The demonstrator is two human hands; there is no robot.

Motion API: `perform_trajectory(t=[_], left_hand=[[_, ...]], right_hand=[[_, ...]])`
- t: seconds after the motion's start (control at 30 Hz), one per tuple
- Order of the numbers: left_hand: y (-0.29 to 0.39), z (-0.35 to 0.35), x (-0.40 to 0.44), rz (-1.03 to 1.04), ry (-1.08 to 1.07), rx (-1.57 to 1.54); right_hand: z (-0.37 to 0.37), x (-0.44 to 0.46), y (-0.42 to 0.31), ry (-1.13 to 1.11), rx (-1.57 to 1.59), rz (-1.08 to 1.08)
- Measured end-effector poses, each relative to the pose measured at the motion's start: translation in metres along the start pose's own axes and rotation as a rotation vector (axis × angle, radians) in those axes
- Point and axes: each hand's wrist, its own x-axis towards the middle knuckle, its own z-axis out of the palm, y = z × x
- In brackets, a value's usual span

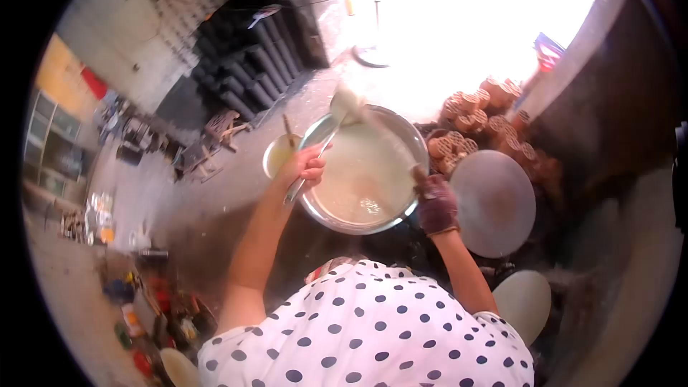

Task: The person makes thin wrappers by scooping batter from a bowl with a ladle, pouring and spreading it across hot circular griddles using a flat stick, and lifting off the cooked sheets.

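Observation:
A wide metal basin [342,226] of pale, creamy liquid [351,172] stands in front of me. My bare left hand [308,168] is closed around the metal handle of a ladle [345,105], whose bowl is raised over the basin's far rim. In a dark reddish glove, my right hand [438,205] grips a stick-like wooden handle [418,178] at the basin's right side. A blurred shaft runs from there toward the ladle bowl; its far end is too smeared to make out. Beside my left hand is a small pale tub [273,160] with a stick leaning in it.
A large round grey plate [493,204] lies right of the basin, another pale round disc [527,306] nearer me. Brown perforated briquettes [469,122] are heaped behind. Black cylinders [251,72] are stacked at the back left wall. A standing fan [376,11] is near the bright doorway.

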Motion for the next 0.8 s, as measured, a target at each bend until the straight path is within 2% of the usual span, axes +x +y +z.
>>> perform_trajectory(t=[0.03,0.07,0.13,0.17,0.3,0.33,0.4,0.47,0.5,0.57,0.63,0.7,0.73,0.77,0.8], left_hand=[[-0.015,-0.009,0.015,-0.17,0.004,-0.431],[-0.037,-0.015,0.02,-0.11,0.015,-0.276],[-0.066,0.0,0.012,0.013,0.025,0.102],[-0.069,0.019,0.01,0.071,0.032,0.317],[-0.091,0.069,0.046,-0.114,-0.085,0.346],[-0.088,0.084,0.082,-0.236,-0.044,0.106],[-0.092,0.11,0.132,-0.39,-0.013,-0.101],[-0.092,0.132,0.169,-0.512,-0.357,-0.121],[-0.094,0.156,0.16,-0.545,-0.366,-0.104],[-0.098,0.218,0.127,-0.134,-0.469,0.709],[-0.129,0.254,0.155,-0.252,-0.625,0.664],[-0.167,0.289,0.194,-0.461,-0.68,0.559],[-0.19,0.309,0.211,-0.483,-0.707,0.57],[-0.212,0.328,0.224,-0.626,-0.689,0.523],[-0.231,0.345,0.234,-0.765,-0.66,0.477]], right_hand=[[0.003,-0.017,0.006,-0.048,-0.091,0.009],[0.006,-0.034,0.012,-0.097,-0.182,0.013],[-0.021,-0.073,0.014,0.0,-0.034,0.077],[-0.036,-0.085,0.019,-0.058,-0.029,0.175],[-0.031,-0.11,0.034,0.102,-0.081,0.319],[-0.019,-0.118,0.049,0.149,-0.113,0.326],[-0.037,-0.144,0.062,0.144,-0.157,0.414],[-0.063,-0.193,0.07,0.143,-0.227,0.522],[-0.084,-0.213,0.067,0.082,-0.304,0.627],[-0.089,-0.277,0.085,-0.002,-0.434,0.856],[-0.119,-0.276,0.075,0.319,-0.388,1.012],[-0.145,-0.263,0.076,0.415,-0.601,0.821],[-0.15,-0.258,0.081,0.505,-0.47,0.932],[-0.154,-0.258,0.088,0.515,-0.485,0.964],[-0.155,-0.256,0.097,0.437,-0.492,1.016]])
